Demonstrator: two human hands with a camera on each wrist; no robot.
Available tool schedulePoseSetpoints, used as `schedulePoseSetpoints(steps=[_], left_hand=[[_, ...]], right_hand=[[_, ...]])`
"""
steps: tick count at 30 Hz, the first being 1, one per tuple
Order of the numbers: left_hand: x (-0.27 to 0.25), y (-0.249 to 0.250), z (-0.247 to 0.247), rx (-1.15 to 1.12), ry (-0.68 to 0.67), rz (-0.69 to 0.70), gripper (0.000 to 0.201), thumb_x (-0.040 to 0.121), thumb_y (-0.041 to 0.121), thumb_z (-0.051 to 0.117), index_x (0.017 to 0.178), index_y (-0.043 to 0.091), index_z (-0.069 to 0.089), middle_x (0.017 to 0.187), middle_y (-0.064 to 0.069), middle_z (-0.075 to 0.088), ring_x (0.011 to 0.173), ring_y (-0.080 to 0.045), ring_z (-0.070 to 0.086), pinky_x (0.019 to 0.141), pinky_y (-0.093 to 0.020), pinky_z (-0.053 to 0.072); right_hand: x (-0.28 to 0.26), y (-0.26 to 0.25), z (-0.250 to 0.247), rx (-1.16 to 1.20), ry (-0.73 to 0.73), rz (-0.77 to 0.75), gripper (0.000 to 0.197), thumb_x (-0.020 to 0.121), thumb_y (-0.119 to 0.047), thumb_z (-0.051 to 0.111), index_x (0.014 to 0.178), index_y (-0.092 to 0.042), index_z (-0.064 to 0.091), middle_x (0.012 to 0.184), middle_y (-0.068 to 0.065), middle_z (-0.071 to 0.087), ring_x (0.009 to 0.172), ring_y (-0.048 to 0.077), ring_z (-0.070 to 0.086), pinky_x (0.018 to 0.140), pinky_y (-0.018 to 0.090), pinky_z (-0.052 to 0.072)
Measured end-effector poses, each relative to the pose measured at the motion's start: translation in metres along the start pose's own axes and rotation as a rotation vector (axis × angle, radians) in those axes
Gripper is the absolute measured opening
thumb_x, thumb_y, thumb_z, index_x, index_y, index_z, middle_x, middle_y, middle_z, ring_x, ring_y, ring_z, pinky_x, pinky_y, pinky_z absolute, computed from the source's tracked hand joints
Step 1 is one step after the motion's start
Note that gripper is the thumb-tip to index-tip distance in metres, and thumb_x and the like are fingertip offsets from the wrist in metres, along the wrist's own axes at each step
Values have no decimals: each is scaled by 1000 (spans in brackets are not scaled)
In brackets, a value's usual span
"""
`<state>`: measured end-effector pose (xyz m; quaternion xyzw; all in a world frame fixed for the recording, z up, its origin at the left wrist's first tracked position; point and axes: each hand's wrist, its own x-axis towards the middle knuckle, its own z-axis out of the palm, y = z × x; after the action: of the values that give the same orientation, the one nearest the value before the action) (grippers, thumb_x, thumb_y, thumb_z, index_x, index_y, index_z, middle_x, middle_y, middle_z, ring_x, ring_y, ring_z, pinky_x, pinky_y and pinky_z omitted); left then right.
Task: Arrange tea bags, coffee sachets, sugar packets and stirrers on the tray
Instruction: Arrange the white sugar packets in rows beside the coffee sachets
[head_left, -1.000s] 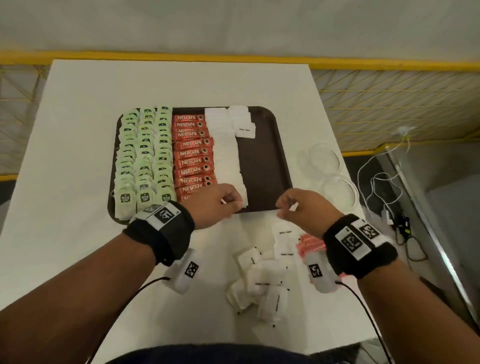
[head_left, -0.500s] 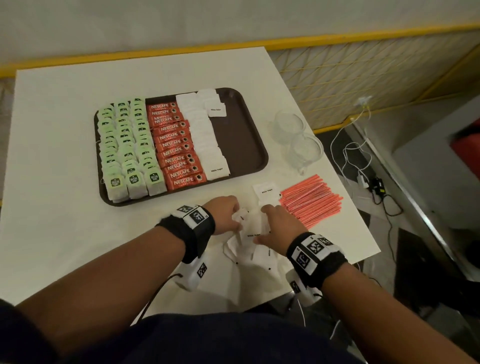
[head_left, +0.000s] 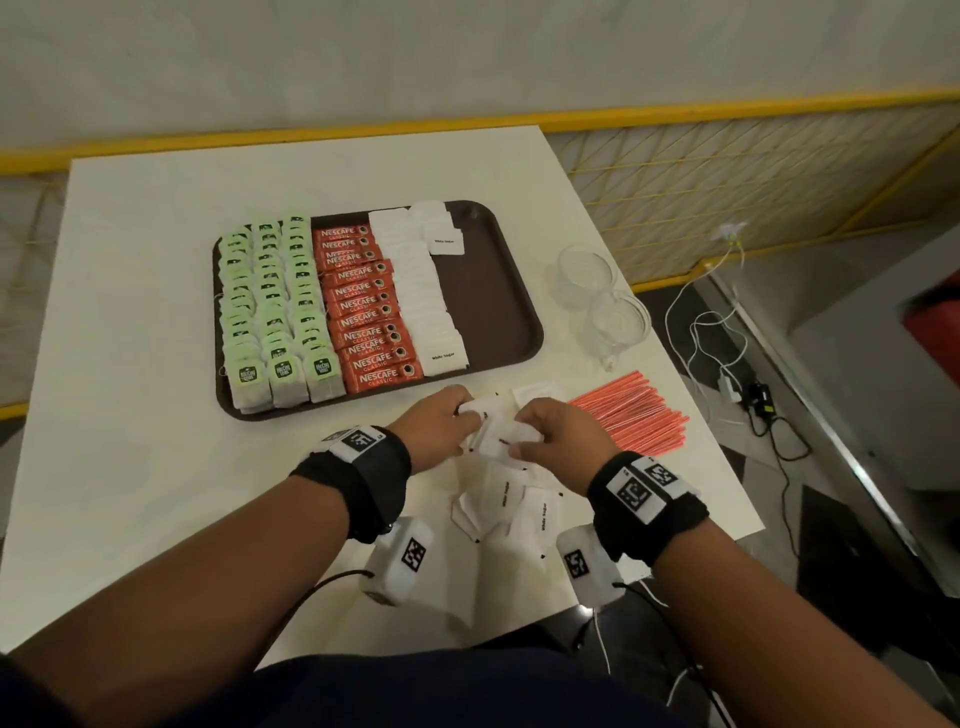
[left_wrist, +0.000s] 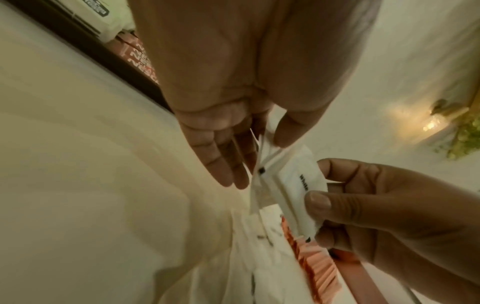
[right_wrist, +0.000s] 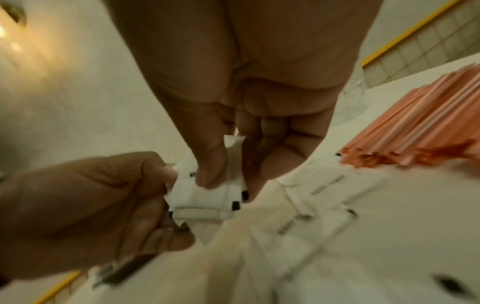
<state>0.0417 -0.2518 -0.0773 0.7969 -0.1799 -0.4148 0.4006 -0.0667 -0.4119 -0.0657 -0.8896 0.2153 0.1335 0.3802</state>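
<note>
Both hands meet just off the near edge of the tray (head_left: 511, 291), over the white bench (head_left: 130, 415), and share a small stack of white sugar packets (head_left: 501, 434). The right hand (head_left: 563, 441) has its thumb and curled fingers (right_wrist: 210, 164) pinched on the stack, as the right wrist view shows plainly. The left hand (head_left: 441, 423) has the stack's other end between its thumb and its fingers (left_wrist: 221, 164), which lie nearly straight against the paper. On the tray, three columns of green-tagged tea bags (head_left: 275, 312) fill the left side, a column of red coffee sachets (head_left: 366, 309) runs beside them, and a column of sugar packets (head_left: 421, 291) follows, with a short second column started at the far edge; the right part of the tray is bare brown. More loose sugar packets (head_left: 511, 512) lie in a heap near the front edge of the bench, under and between the wrists. A bundle of orange stirrers (head_left: 631, 415) lies on the bench toward its right edge, just beside the right hand. Two clear glasses (head_left: 602, 299) stand near the right edge, beyond the stirrers.
</note>
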Motion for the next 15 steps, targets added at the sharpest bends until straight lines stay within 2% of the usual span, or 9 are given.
schedulePoseSetpoints(steps=[2, 3, 4, 5, 6, 8, 9, 12, 15], left_hand=[[-3, 8, -8, -220, 22, -39, 26, 99, 14, 48, 124, 6, 50, 113, -8, 58, 96, -19, 62, 85, -35, 59], [-3, 14, -11, -365, 23, -90, 30, 98, 10, 51, 128, 3, 48, 112, -3, 55, 93, -12, 61, 79, -23, 58], [-1, 17, -15, -532, 37, -122, 34, 95, 7, 58, 128, 1, 48, 113, 0, 52, 92, -7, 60, 72, -12, 54], [1, 18, -20, -644, 29, -95, 36, 92, 6, 63, 125, 2, 49, 117, 0, 50, 94, -9, 60, 71, -10, 53], [0, 22, -26, -713, 3, -84, 31, 93, 7, 61, 122, 7, 50, 122, -5, 51, 98, -17, 63, 74, -18, 57], [-2, 32, -38, -737, 8, -54, 17, 98, 18, 47, 115, 13, 49, 126, -18, 59, 100, -38, 68, 85, -48, 58], [1, 33, -44, -795, 18, -49, 19, 99, 21, 45, 115, 11, 49, 126, -23, 60, 101, -42, 68, 88, -53, 56], [12, 39, -61, -879, 31, 26, 39, 96, 8, 52, 133, 14, 42, 131, -21, 56, 105, -41, 67, 82, -49, 58], [28, 41, -76, -882, 88, 53, 50, 94, -3, 51, 137, 20, 40, 130, -15, 57, 103, -35, 69, 77, -41, 60]], right_hand=[[7, -11, -9, 137, 0, -27, 20, 80, -18, 78, 94, -17, 64, 86, 0, 69, 72, 12, 61, 66, 26, 49], [11, -18, -14, 205, -7, -40, 18, 80, -15, 78, 94, -14, 66, 84, 1, 71, 68, 11, 62, 65, 28, 52], [16, -24, -19, 254, -19, -57, 16, 81, -11, 77, 94, -13, 68, 81, 2, 71, 63, 8, 62, 63, 26, 53], [21, -31, -23, 278, -28, -79, 15, 82, -9, 76, 94, -12, 69, 79, 1, 71, 60, 5, 62, 60, 22, 53], [27, -38, -27, 275, -36, -104, 14, 82, -9, 76, 94, -12, 70, 79, 0, 70, 59, 4, 62, 59, 20, 53], [42, -53, -34, 233, -49, -149, 13, 81, -11, 77, 93, -13, 72, 78, 0, 69, 61, 8, 61, 59, 19, 53], [50, -59, -37, 213, -56, -169, 13, 81, -11, 78, 92, -14, 73, 76, -1, 68, 61, 9, 60, 59, 19, 52], [76, -80, -46, 178, -82, -221, 17, 78, -10, 80, 89, -19, 71, 76, -3, 66, 63, 11, 60, 61, 24, 55], [102, -94, -54, 141, -28, -249, 25, 74, -14, 83, 93, -19, 68, 79, -6, 64, 66, 10, 61, 65, 29, 56]])
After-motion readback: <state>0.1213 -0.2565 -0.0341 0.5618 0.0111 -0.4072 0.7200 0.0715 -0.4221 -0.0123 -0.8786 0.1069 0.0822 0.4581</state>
